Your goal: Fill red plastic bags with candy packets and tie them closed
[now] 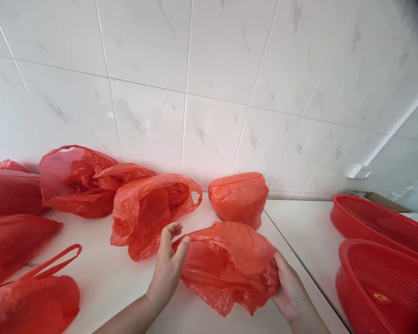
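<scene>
A red plastic bag [226,264] lies crumpled on its side at the middle front, its mouth loosely gathered. My right hand [288,290] grips its right side, the fingers partly hidden behind the plastic. At the bag's left corner is my left hand [169,260], thumb and curled fingers apart, with the edge of the plastic near the gap between them. Right behind stands a smaller, rounded red bag [238,197] against the wall. Another red bag with a loop handle [142,211] sits just left of my left hand, its mouth open.
More red bags [76,181] line the table [125,287] on the left, one with a long handle [33,297] at the front. Two red plastic baskets [344,273] stand on the right, past a dark seam. A tiled wall [216,130] closes off the back.
</scene>
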Demonstrator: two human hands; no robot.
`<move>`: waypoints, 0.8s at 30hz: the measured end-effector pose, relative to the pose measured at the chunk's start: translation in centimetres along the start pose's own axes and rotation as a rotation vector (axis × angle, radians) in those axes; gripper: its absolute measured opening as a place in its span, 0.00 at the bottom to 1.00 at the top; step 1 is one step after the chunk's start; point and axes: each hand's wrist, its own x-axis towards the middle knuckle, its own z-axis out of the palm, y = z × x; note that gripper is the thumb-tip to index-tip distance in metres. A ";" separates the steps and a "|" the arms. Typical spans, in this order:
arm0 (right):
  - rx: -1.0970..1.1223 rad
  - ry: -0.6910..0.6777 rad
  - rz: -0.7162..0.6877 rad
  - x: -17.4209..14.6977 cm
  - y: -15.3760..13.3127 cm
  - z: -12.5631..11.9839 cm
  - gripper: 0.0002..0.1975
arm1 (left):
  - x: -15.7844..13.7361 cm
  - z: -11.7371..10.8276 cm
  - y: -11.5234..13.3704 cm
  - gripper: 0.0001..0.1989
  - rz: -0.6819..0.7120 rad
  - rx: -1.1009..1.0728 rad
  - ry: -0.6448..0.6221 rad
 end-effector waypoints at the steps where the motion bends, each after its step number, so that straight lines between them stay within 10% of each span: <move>1: 0.008 -0.017 0.033 -0.4 0.0 0.6 0.14 | -0.7 -0.1 0.2 0.14 0.232 0.138 -0.078; 4: 0.035 -0.150 0.153 -1.4 -0.2 1.9 0.11 | -2.7 -0.2 0.7 0.14 0.924 0.597 -0.546; 6: -0.010 -0.304 0.207 -2.1 -0.5 2.0 0.09 | -3.3 0.1 1.1 0.21 1.077 0.801 -0.743; 14: -0.022 -0.422 0.268 -2.3 -1.9 0.0 0.10 | -0.8 0.9 1.1 0.32 0.396 0.708 -0.496; 18: -0.169 -0.038 0.067 0.0 -1.6 -0.9 0.17 | -0.6 0.7 0.3 0.40 0.163 0.629 -0.536; 24: -0.446 0.416 -0.390 -1.4 -3.4 -1.5 0.15 | -0.6 0.7 -0.8 0.36 0.199 0.618 -0.503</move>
